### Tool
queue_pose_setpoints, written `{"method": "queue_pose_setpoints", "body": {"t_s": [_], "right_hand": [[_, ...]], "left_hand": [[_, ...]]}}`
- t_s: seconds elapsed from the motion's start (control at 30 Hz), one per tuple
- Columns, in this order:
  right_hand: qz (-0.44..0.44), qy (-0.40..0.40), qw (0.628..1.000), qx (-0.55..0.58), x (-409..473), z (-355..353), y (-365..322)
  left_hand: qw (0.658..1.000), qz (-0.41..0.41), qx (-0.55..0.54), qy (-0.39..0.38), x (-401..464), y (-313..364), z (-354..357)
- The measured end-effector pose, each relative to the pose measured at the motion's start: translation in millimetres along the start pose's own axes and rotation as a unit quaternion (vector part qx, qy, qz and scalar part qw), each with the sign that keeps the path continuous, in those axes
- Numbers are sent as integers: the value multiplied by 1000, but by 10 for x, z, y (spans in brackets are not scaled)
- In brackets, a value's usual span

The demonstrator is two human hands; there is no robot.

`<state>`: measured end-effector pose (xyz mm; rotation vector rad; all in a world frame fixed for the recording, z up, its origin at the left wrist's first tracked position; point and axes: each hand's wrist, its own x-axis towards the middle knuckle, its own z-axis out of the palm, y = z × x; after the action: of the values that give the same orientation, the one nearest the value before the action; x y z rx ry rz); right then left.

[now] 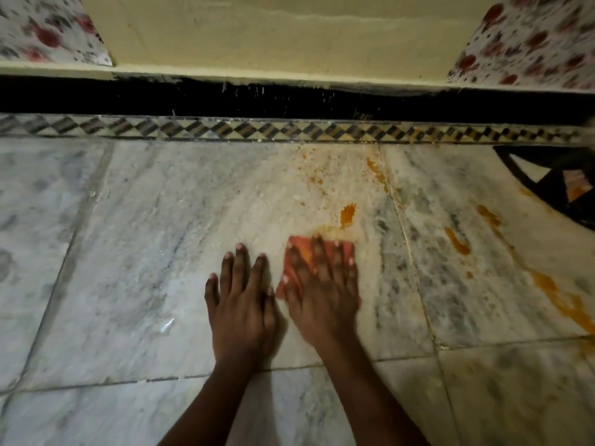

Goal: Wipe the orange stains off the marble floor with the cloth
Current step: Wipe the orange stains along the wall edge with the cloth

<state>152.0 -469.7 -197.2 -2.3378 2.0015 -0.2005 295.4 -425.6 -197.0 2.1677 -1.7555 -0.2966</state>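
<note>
- Your right hand (325,284) presses flat on the cloth (297,252), fingers straight, blurred.
- Your left hand (243,300) lies flat on the marble floor (128,236) just left of it, fingers relaxed.
- Orange stains (347,215) sit just beyond the cloth and further right.

Illumination is dim and warm, with no distinct source in view. The marble floor (135,252) shows a faint wet sheen left of the left hand (243,304) — no hard glare. Shadows are soft and shallow. The right hand (323,294) is smeared by motion blur. Wide-angle distortion bows the patterned border strip (289,130), and the floral fabric (528,40) at the upper corners is soft and unfocused.
</note>
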Motion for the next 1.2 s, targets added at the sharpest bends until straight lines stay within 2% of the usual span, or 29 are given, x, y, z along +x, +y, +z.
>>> {"method": "queue_pose_setpoints", "body": {"t_s": [0.07,0.1,0.17,0.23,0.3,0.33,0.4,0.47,0.53,0.6,0.63,0.73,0.8,0.87,0.97,1.03,1.1,1.2], "right_hand": [[-48,-6,999,-5,-449,-116,152],[-39,-24,999,-6,-617,-147,263],[36,-21,999,-10,-644,-149,409],[151,-1,988,-15,-325,-24,386],[229,8,973,25,131,103,167],[227,14,973,33,309,138,23],[151,33,988,27,342,189,-278],[42,29,999,16,-9,119,-447],[-11,16,999,26,-486,7,-356],[11,-13,1000,19,-776,-51,-87],[50,-14,999,8,-775,-50,52],[209,8,978,-7,-281,41,130],[242,-23,970,31,184,91,-142],[174,-38,983,38,274,113,-430],[45,-5,998,35,-303,-4,-493],[38,-21,999,28,-701,-96,-210],[123,-20,992,6,-716,-106,155],[289,3,957,14,-47,1,327]], "left_hand": [[1000,4,-27,-1,26,-8,-73],[999,18,-41,-11,53,-55,-92],[994,86,-60,-31,217,-253,-133],[986,155,-42,-35,473,-474,-119],[987,157,4,-27,580,-552,-86],[989,143,17,-12,593,-543,-56],[993,114,14,0,586,-525,-43],[995,99,5,1,570,-511,-67],[995,95,3,-6,590,-500,-93],[996,94,10,-7,580,-490,-108],[995,94,9,-9,571,-487,-98],[996,91,7,-9,581,-477,-88],[996,92,15,-4,580,-476,-74],[995,95,11,-7,575,-459,-83],[996,90,1,-6,576,-463,-109],[996,91,3,-8,578,-470,-108],[996,94,1,-8,572,-473,-105],[996,94,-2,2,574,-485,-88]]}}
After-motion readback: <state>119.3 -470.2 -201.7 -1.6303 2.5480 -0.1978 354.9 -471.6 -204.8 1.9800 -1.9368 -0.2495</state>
